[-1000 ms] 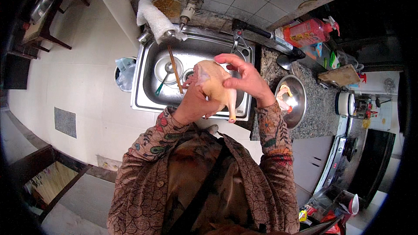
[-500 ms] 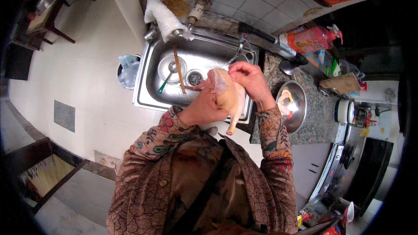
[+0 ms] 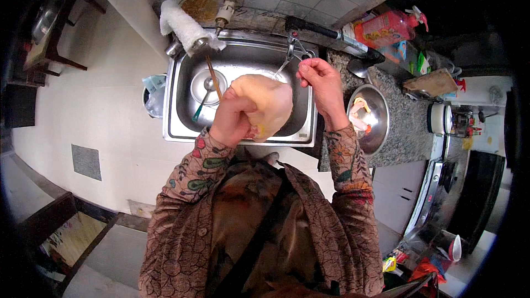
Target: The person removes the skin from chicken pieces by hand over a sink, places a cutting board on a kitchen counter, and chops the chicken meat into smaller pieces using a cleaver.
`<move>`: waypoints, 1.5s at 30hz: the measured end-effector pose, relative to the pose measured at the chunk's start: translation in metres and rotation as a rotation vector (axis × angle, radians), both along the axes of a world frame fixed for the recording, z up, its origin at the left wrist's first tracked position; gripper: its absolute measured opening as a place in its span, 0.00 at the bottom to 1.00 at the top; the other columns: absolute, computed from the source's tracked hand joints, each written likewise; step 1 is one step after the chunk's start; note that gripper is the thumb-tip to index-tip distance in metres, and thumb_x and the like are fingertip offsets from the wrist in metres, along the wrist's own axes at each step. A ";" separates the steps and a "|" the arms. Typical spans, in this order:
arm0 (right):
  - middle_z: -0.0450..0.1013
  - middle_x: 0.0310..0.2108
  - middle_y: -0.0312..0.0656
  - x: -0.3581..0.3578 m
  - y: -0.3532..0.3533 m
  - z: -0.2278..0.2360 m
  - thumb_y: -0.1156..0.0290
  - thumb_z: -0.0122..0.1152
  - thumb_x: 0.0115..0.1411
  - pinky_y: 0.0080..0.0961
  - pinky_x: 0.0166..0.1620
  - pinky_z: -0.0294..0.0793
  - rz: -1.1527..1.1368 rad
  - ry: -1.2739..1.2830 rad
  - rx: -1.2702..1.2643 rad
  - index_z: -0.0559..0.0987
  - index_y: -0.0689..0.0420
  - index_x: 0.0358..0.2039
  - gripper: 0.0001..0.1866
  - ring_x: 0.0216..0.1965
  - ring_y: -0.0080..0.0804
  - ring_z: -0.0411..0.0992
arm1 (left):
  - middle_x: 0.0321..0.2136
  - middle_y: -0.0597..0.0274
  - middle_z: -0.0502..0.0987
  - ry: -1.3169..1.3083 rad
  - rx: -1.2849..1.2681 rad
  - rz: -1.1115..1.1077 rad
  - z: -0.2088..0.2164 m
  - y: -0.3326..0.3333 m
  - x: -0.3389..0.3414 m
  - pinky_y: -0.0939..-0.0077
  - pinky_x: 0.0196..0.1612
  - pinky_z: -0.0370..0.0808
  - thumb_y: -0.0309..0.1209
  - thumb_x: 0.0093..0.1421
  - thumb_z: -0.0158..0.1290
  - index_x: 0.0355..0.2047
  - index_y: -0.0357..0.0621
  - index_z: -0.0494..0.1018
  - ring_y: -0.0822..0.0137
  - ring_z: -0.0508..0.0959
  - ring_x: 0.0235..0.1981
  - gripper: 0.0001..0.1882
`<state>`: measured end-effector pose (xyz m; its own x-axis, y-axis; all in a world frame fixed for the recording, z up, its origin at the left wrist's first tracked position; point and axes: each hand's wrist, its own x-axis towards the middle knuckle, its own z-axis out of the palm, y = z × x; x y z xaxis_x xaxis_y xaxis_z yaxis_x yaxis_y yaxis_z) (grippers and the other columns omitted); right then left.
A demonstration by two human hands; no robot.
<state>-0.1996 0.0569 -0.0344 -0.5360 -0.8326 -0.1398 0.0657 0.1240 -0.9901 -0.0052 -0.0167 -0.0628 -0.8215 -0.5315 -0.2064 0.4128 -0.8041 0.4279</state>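
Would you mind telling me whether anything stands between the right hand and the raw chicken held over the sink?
Nothing visible does: the right hand is raised just beside the raw chicken, which the left hand holds over the sink.

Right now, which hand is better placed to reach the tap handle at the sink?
The right hand. It is free, fingers pinched, raised beside the tap at the sink rim. The left hand is busy gripping the raw chicken over the basin.

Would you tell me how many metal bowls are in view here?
2. One bowl sits in the sink, left of the raw chicken in the left hand. The other bowl stands on the counter, right of the right hand. More may be hidden.
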 end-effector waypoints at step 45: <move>0.69 0.24 0.42 0.016 0.015 0.047 0.75 0.56 0.51 0.32 0.35 0.68 0.628 1.164 -0.151 0.73 0.59 0.28 0.03 0.28 0.41 0.69 | 0.40 0.53 0.74 0.016 -0.121 -0.040 0.013 0.007 0.022 0.70 0.49 0.70 0.15 0.37 0.43 0.47 0.32 0.65 0.61 0.75 0.42 0.30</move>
